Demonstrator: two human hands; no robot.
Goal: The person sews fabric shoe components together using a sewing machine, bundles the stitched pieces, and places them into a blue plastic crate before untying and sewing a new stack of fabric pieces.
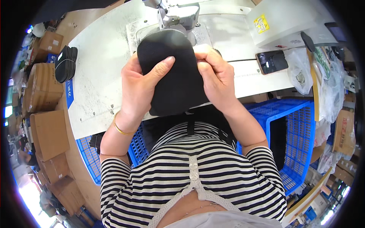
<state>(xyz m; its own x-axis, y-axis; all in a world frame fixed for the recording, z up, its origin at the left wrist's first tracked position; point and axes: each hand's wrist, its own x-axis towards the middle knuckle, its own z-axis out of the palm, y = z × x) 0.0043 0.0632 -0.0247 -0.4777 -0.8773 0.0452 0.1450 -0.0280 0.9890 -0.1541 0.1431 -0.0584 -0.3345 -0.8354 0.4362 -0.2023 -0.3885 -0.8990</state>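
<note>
A flat black fabric piece (175, 83), long with a rounded far end, is held up in front of me over the white table edge. My left hand (138, 81) grips its left side, thumb lying across the top face and fingers hidden underneath. On the opposite side, my right hand (216, 74) pinches the edge between thumb and bent index finger. Just beyond the piece stands a sewing machine head (176, 17); the fabric's far end overlaps the machine's lower part and hides it.
A banded stack of black pieces (65, 64) lies at the table's left edge. On the right are a phone (272, 62), a clear plastic bag (300, 72) and a white machine housing (292, 22). Blue crates (292, 114) stand below the table; cardboard boxes (45, 89) line the left.
</note>
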